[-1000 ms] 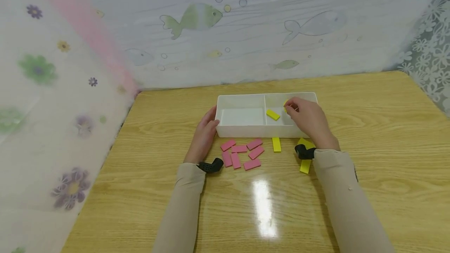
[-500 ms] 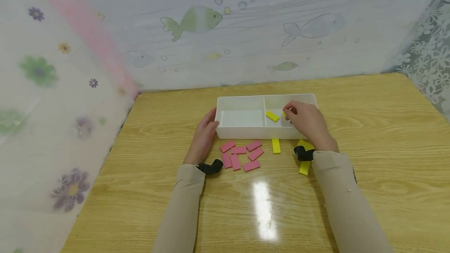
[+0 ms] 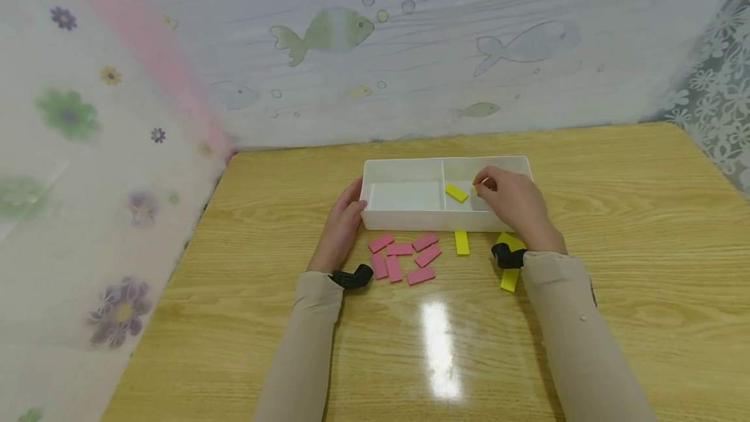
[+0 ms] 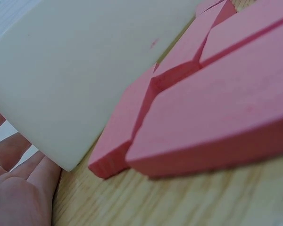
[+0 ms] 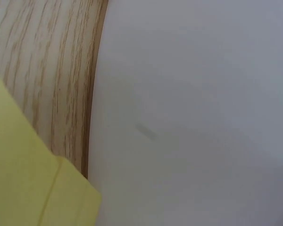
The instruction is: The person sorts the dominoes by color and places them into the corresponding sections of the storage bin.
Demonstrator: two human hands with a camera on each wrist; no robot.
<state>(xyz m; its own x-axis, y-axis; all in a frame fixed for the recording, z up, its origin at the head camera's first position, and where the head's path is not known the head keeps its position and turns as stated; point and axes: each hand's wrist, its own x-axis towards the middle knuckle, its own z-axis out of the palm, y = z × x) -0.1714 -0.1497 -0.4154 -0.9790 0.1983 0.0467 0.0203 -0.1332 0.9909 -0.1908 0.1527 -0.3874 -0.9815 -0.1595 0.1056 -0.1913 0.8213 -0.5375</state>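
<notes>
A white two-compartment box [image 3: 404,221] sits on the table, its left compartment bare. My left hand [image 3: 340,230] holds the box's left end, thumb at the front corner rim and fingers along the side; the left wrist view shows the fingers [image 4: 42,176] beside the corner. My right hand [image 3: 515,204] reaches into the right compartment and pinches a yellow block [image 3: 475,182], mostly hidden by the fingertips. Another yellow block [image 3: 456,193] lies in that compartment near the divider. Several flat pink blocks [image 3: 421,275] lie in front of the box.
One yellow block [image 3: 461,243] lies against the box's front. More yellow blocks [image 3: 509,280] lie under the right wrist, partly covered by its black camera [image 3: 507,255]. The wooden table [image 3: 252,344] meets a fish-patterned wall covering [image 3: 422,96] behind the box.
My right hand shifts only slightly within the right compartment, still pinching the yellow block. The left hand, the box and the blocks on the table keep their places.
</notes>
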